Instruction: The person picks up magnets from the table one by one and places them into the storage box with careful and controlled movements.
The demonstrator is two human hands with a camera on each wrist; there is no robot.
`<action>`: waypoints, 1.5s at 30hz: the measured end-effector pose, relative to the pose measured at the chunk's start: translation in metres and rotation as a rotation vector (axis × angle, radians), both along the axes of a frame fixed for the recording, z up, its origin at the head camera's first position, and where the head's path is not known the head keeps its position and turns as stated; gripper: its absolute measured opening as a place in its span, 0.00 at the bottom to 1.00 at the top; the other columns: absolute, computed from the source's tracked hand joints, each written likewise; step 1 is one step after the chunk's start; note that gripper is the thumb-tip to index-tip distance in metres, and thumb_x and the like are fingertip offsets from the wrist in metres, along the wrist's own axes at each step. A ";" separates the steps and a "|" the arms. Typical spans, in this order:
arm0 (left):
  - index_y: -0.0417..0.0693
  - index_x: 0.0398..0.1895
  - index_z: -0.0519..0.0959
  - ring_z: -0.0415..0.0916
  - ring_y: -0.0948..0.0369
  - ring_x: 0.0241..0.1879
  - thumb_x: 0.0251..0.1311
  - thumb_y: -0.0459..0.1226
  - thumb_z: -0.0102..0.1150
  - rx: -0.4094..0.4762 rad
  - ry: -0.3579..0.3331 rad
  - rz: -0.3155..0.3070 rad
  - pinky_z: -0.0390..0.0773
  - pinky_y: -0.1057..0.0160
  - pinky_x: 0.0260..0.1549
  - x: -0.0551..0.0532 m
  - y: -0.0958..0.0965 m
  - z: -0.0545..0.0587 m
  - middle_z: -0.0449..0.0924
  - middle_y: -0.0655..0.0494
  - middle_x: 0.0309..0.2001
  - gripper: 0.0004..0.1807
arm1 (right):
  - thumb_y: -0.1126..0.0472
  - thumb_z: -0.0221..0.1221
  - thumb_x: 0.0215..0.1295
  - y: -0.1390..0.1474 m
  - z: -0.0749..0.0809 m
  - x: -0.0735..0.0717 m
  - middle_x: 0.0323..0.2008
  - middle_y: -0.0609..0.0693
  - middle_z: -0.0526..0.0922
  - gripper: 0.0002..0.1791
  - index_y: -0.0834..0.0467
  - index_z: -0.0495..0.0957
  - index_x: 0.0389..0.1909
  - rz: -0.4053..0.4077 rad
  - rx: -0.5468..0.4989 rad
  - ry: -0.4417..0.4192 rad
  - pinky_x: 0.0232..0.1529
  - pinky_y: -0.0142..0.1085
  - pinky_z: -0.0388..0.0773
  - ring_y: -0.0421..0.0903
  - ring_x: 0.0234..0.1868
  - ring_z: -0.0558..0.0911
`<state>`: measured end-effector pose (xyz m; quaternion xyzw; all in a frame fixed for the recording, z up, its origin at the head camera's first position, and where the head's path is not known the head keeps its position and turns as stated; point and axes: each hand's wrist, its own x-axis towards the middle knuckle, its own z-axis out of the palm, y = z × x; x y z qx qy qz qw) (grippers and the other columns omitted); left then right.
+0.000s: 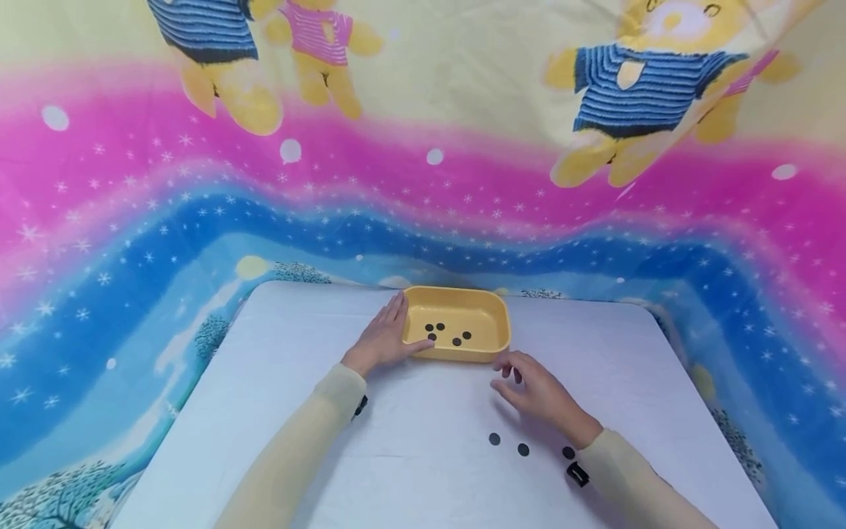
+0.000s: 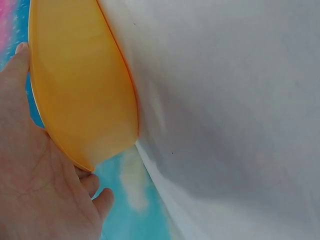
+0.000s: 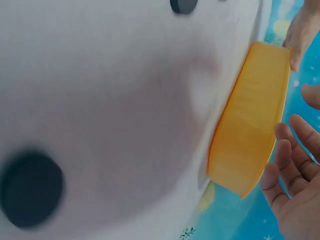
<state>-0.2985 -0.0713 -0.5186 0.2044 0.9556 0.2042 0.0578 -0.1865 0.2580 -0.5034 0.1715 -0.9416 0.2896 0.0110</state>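
Note:
A yellow rectangular tray (image 1: 463, 354) sits near the table's far edge, with several small dark discs (image 1: 466, 336) lying in it. My left hand (image 1: 385, 334) holds the tray's left end, its fingers along that side and its thumb on the near rim. In the left wrist view the tray's yellow wall (image 2: 85, 80) leans close against the palm and fingers. Beside the tray's near right corner hovers my right hand (image 1: 535, 386), fingers loosely bent and apart. Nothing shows between its fingers in the right wrist view, where the fingertips overlap the tray's rim.
Three dark discs lie on the white table in front: a left one (image 1: 494, 438), a middle one (image 1: 523, 450) and one (image 1: 568, 452) beside the right wrist. A patterned cloth (image 1: 423, 213) with bears and snowflakes hangs behind and around the table (image 1: 410, 455).

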 end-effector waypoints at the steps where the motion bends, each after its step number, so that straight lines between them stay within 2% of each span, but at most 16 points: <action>1: 0.40 0.88 0.35 0.29 0.51 0.87 0.67 0.76 0.51 0.003 -0.002 0.001 0.38 0.52 0.84 0.000 0.000 0.000 0.25 0.47 0.88 0.68 | 0.55 0.74 0.69 0.000 -0.001 0.003 0.42 0.41 0.80 0.16 0.51 0.82 0.53 0.001 -0.003 -0.021 0.39 0.34 0.79 0.41 0.40 0.76; 12: 0.39 0.88 0.36 0.29 0.50 0.87 0.67 0.74 0.53 0.008 -0.009 0.004 0.38 0.51 0.84 0.001 0.000 0.003 0.25 0.46 0.88 0.67 | 0.49 0.74 0.68 0.002 -0.017 0.029 0.39 0.41 0.79 0.16 0.48 0.81 0.49 0.062 0.030 -0.137 0.38 0.32 0.78 0.40 0.38 0.77; 19: 0.39 0.88 0.36 0.30 0.50 0.88 0.68 0.73 0.54 0.010 -0.016 0.013 0.37 0.52 0.84 0.003 0.000 0.005 0.22 0.49 0.87 0.67 | 0.47 0.74 0.69 0.004 -0.022 0.039 0.37 0.41 0.79 0.16 0.49 0.80 0.47 0.137 0.015 -0.131 0.36 0.33 0.76 0.41 0.37 0.77; 26: 0.39 0.88 0.36 0.29 0.50 0.87 0.69 0.71 0.55 0.014 -0.015 0.008 0.36 0.51 0.84 0.003 0.000 0.006 0.22 0.48 0.87 0.66 | 0.47 0.74 0.67 0.003 -0.030 0.048 0.38 0.37 0.78 0.15 0.46 0.80 0.45 0.160 0.063 -0.123 0.40 0.32 0.77 0.35 0.38 0.76; 36: 0.39 0.88 0.35 0.27 0.52 0.87 0.69 0.72 0.55 0.006 -0.020 0.006 0.36 0.51 0.84 0.002 0.001 0.003 0.24 0.47 0.88 0.66 | 0.48 0.75 0.66 0.003 -0.034 0.050 0.37 0.35 0.76 0.12 0.43 0.81 0.40 0.203 0.113 -0.077 0.39 0.32 0.77 0.34 0.38 0.74; 45: 0.38 0.88 0.37 0.31 0.49 0.87 0.68 0.72 0.55 0.003 0.002 0.006 0.39 0.50 0.84 0.003 0.001 0.004 0.29 0.43 0.89 0.66 | 0.51 0.76 0.65 0.004 -0.033 0.049 0.38 0.36 0.76 0.12 0.44 0.81 0.39 0.221 0.122 -0.068 0.40 0.34 0.78 0.33 0.39 0.74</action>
